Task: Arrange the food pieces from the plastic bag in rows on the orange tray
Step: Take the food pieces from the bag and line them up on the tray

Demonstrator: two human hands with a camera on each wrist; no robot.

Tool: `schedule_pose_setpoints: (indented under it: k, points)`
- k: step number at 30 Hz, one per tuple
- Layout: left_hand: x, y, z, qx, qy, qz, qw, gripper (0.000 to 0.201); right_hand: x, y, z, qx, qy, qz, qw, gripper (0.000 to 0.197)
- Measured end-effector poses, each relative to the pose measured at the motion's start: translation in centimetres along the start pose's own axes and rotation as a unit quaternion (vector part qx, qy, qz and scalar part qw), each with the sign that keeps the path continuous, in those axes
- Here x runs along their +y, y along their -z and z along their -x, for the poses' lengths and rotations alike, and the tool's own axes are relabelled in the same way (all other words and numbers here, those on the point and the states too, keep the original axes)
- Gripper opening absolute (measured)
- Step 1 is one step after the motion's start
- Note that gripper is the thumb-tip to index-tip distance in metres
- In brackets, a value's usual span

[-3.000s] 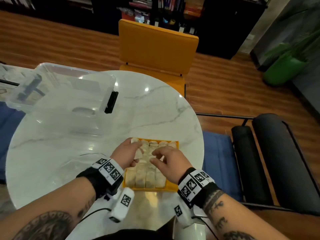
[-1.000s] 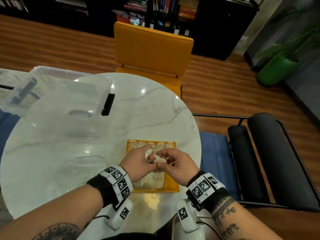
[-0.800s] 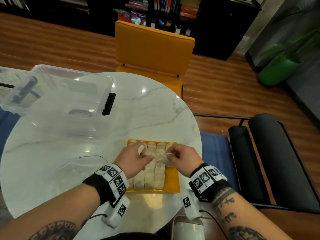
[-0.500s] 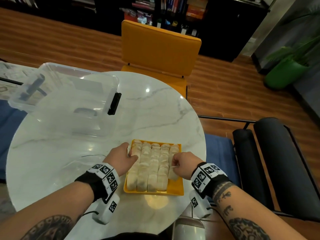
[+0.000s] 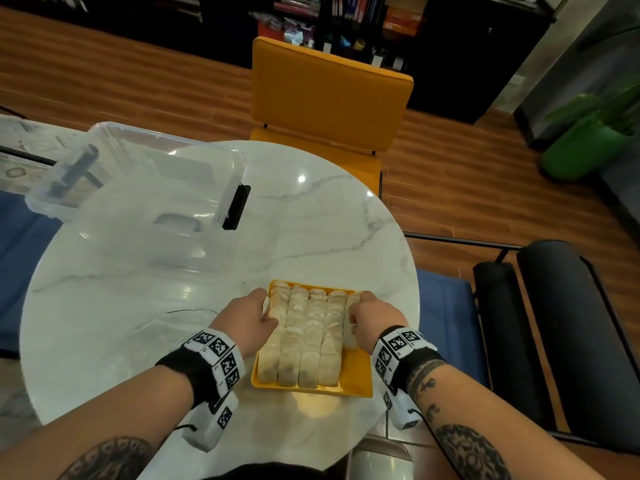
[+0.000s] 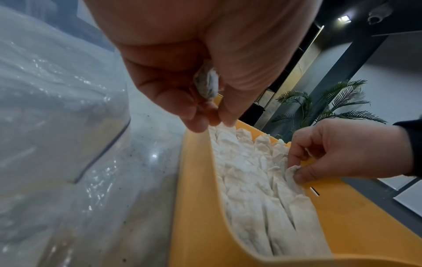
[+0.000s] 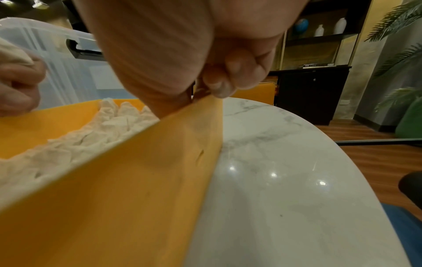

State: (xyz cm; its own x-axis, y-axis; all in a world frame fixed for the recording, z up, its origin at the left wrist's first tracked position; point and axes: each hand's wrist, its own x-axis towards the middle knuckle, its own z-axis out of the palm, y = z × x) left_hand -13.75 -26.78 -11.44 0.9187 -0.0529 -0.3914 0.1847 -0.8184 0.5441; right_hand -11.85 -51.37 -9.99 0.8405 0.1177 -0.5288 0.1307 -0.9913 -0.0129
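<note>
Left hand (image 6: 182, 59) palming food piece (image 6: 206, 83), right hand (image 6: 342, 153) pinching another (image 6: 291, 173)

Rectangular orange plastic tray (image 5: 356, 379): uniform orange-yellow. Pale off-white wrinkled food pieces (image 5: 304, 334): cream, browner toward near ends. Round white marble desk (image 5: 329, 230): white with grey veins. Clear plastic storage box (image 5: 145, 174): transparent, black latch. Upholstered orange chair (image 5: 329, 95): mustard-orange. Wristbands (image 5: 221, 355): black, with white blocks bearing black square-code patterns. Wooden floor (image 5: 485, 188): reddish-brown planks. Green pot (image 5: 581, 150): bright green.
</note>
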Motion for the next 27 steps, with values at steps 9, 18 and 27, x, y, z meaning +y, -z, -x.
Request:
schedule_pose_setpoints:
  k: [9, 18, 27]
  points:
    - [0.7, 0.1, 0.0, -0.004, -0.006, -0.019, 1.0, 0.02, -0.1, 0.5, 0.7, 0.037, 0.008, -0.06, 0.998, 0.027]
    - [4.2, -0.4, 1.7, -0.088, -0.137, 0.053, 0.985, 0.019, -2.0, 1.4, 3.1, 0.156, 0.237, -0.275, 0.919, 0.038]
    - [5.5, -1.0, 2.4, -0.154, -0.163, 0.145, 0.964, 0.022, -1.8, 2.3, 5.3, 0.185, 0.177, -0.362, 0.897, 0.003]
